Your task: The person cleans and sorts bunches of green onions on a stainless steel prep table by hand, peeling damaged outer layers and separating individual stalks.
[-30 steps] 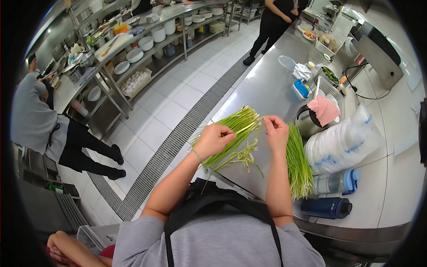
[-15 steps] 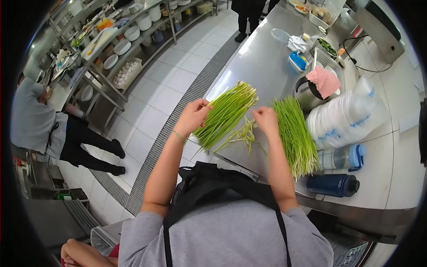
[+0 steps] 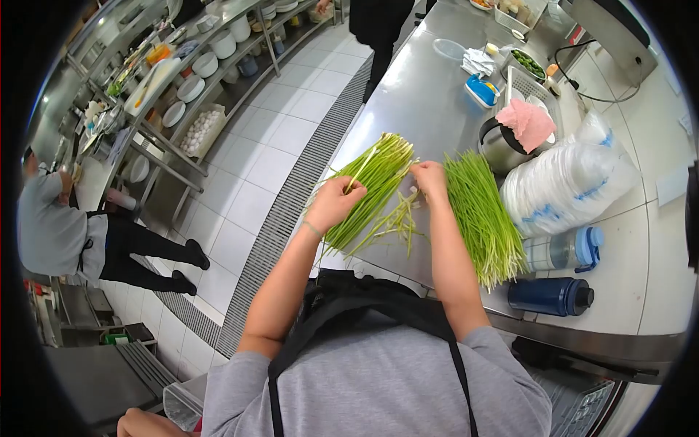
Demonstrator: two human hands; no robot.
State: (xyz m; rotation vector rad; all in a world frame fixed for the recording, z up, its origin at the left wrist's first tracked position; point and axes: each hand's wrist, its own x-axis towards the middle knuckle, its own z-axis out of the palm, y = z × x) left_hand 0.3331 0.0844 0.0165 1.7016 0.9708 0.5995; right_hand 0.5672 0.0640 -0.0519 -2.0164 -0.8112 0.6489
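Observation:
A bundle of long, thin green stalks (image 3: pixel 371 186) with pale ends, resembling garlic chives, lies on the steel counter. Over its left side is my left hand (image 3: pixel 336 204), closed in a pinch on a pale green stalk (image 3: pixel 361 166). My right hand (image 3: pixel 429 179) is between this bundle and a second pile of green stalks (image 3: pixel 480 218). Its fingers are pressed together near the first bundle's right edge; what they hold, if anything, is too small to make out. Limp, yellowish trimmings (image 3: pixel 398 221) lie between my forearms.
Right of the second pile stand a steel pot (image 3: pixel 502 146) with a pink cloth (image 3: pixel 526 125), wrapped plastic containers (image 3: pixel 564 182), a clear bottle (image 3: pixel 561 251) and a dark blue bottle (image 3: pixel 550 296). A co-worker (image 3: pixel 65 226) stands left, another (image 3: pixel 378 36) beyond the counter.
My left hand has moved down and right over the bundle, with a stalk now visible in its pinch. My right hand has risen slightly. The far co-worker has shifted left.

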